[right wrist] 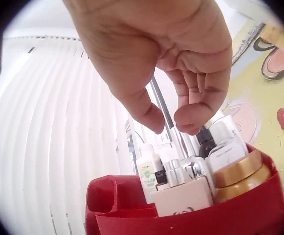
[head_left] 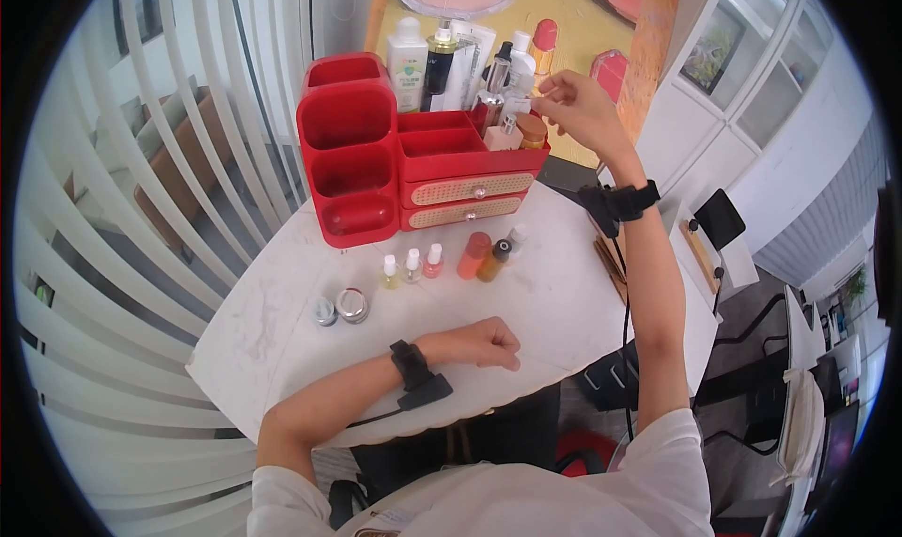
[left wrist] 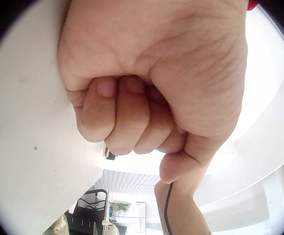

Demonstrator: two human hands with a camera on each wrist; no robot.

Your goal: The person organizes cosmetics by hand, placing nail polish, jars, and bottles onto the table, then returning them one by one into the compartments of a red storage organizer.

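My right hand (head_left: pixel 584 116) is over the right side of the red organizer (head_left: pixel 349 152), thumb and fingertips apart and bent downward. In the right wrist view, no object shows gripped between them. Below its fingertips, several cosmetics crowd the organizer: a pale pink bottle (right wrist: pixel 183 197), a gold-lidded jar (right wrist: pixel 242 176), a clear bottle with a white cap (right wrist: pixel 226 149) and a dark-capped bottle (right wrist: pixel 206 142). My left hand (head_left: pixel 481 343) rests at the table's near side, fingers curled into a fist. In the left wrist view the fingers are folded against the palm, with nothing visible in them.
On the white table (head_left: pixel 272 311) stand small nail polish bottles (head_left: pixel 412 265), a red-pink bottle (head_left: pixel 474 255), an amber bottle (head_left: pixel 493 261) and a silver-lidded jar (head_left: pixel 351 305). Behind the organizer stands a painted board (head_left: pixel 564 152). White slats (head_left: pixel 113 255) rise on the left.
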